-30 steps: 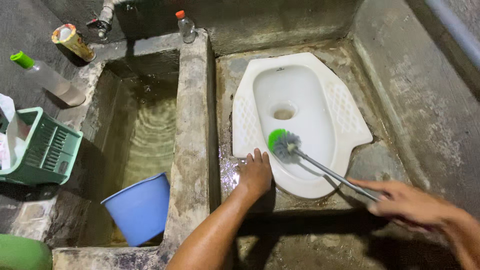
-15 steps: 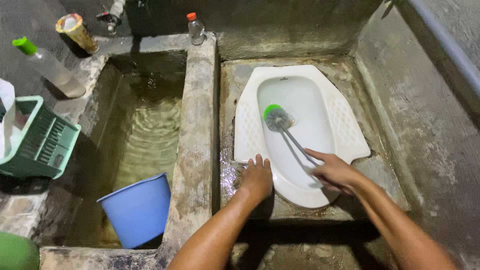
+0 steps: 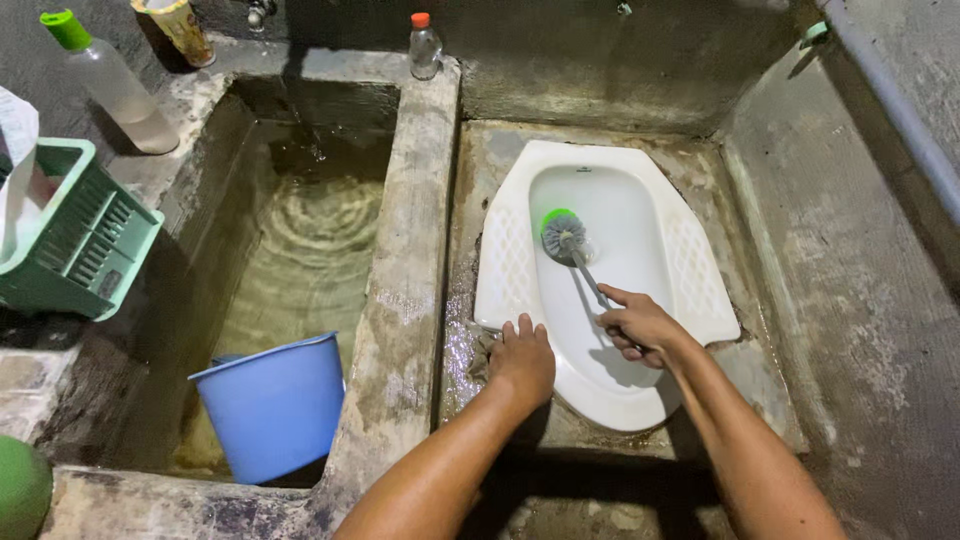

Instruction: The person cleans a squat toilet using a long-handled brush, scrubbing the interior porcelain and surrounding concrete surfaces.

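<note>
A white squat toilet pan (image 3: 690, 265) is set into the wet concrete floor. My right hand (image 3: 636, 324) grips the grey handle of a toilet brush (image 3: 566, 237), whose grey and green head rests inside the bowl, near the drain hole. My left hand (image 3: 521, 357) lies flat, fingers together, on the wet floor at the pan's near left rim, on what looks like a dark rag.
A concrete water tank (image 3: 400, 250) full of rippling water lies to the left, with a blue bucket (image 3: 275, 405) in it. On its ledge stand a green basket (image 3: 75, 235), a clear bottle with a green cap (image 3: 110, 80) and a small bottle with a red cap (image 3: 424, 45). Concrete walls close in on the right.
My right hand has slid up the brush handle toward the bowl. The brush head went from the pan's near left rim deeper into the bowl. My left hand stayed put.
</note>
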